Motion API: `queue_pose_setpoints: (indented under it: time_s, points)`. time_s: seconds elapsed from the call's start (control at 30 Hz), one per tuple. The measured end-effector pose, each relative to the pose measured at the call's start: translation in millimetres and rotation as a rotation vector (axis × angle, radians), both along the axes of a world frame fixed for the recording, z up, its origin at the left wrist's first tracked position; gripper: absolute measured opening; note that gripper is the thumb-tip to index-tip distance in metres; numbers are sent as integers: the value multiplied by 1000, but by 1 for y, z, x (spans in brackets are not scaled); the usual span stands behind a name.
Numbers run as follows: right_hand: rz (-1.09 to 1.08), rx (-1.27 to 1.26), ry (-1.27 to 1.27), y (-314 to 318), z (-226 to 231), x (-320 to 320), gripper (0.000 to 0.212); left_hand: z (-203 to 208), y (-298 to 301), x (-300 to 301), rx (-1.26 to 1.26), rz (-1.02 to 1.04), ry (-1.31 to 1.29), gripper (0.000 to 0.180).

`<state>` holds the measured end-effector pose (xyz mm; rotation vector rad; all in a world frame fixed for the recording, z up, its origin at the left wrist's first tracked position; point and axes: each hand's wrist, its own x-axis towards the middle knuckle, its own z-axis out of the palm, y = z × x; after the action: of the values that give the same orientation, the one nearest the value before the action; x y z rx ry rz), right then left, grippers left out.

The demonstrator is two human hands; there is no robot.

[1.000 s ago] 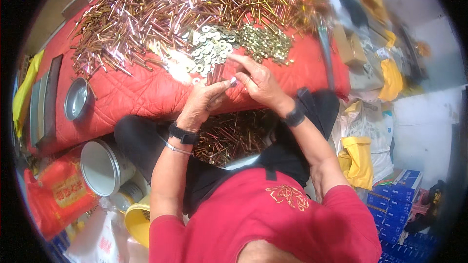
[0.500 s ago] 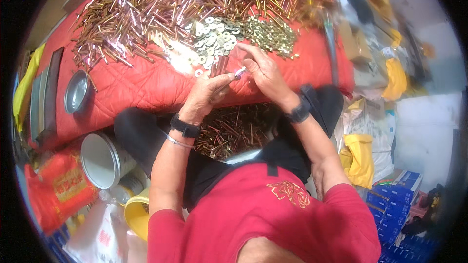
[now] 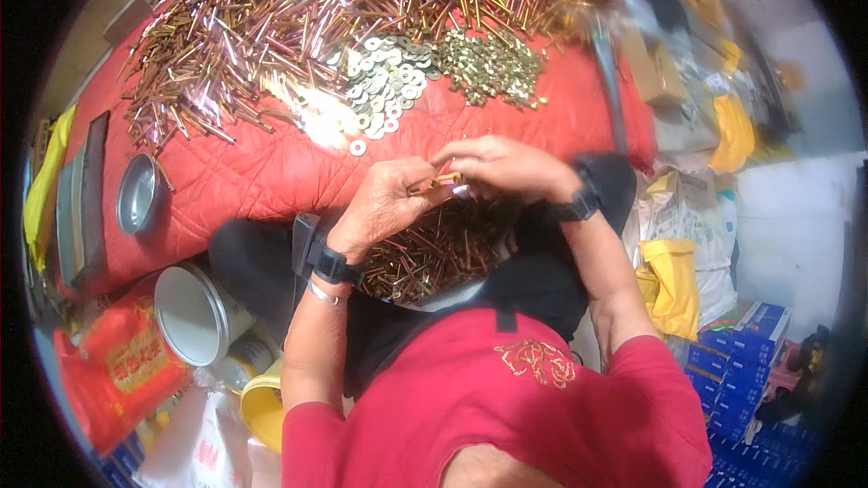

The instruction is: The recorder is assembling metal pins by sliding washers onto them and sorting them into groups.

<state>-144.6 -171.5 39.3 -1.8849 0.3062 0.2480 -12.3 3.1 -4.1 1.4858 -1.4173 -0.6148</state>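
My left hand (image 3: 387,201) is closed around a few copper-coloured metal rods (image 3: 441,182), whose ends stick out toward the right. Over those ends curls my right hand (image 3: 511,167), fingers bent and meeting the left fingertips; what they pinch is hidden. Both hands are above the front edge of a red quilted cover (image 3: 262,172). Beyond them lie a pile of grey ring washers (image 3: 384,81) and a pile of small brass-coloured nuts (image 3: 493,68). A broad heap of long copper-coloured rods (image 3: 226,45) spreads behind these.
More rods (image 3: 429,258) lie between my legs, below the hands. A metal bowl (image 3: 138,194) rests at the left of the cover. A white bucket (image 3: 192,314) and a yellow bucket (image 3: 262,411) stand lower left. At right are yellow bags (image 3: 671,285) and blue boxes (image 3: 746,361).
Both hands have drawn back toward my body, away from the washers. The right hand has turned inward and closed over the rod ends; the rods, upright before, now point right.
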Motion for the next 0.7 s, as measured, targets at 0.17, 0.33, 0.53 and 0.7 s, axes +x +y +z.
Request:
queue_pose_setpoints:
  time_s: [0.17, 0.33, 0.53, 0.7]
  points:
    - [-433, -912, -589, -82, -28, 28, 17, -14, -9, 3, 107, 250, 469, 16]
    - [-562, -1389, -347, -146, -55, 66, 12, -25, -8, 13, 246, 302, 498, 34]
    - [-402, -1442, -272, -166, -61, 66, 15, -20, -9, 10, 174, 357, 557, 33]
    - [-539, -747, -282, -112, -36, 44, 23, -1, -5, 22, 178, 473, 1071, 36]
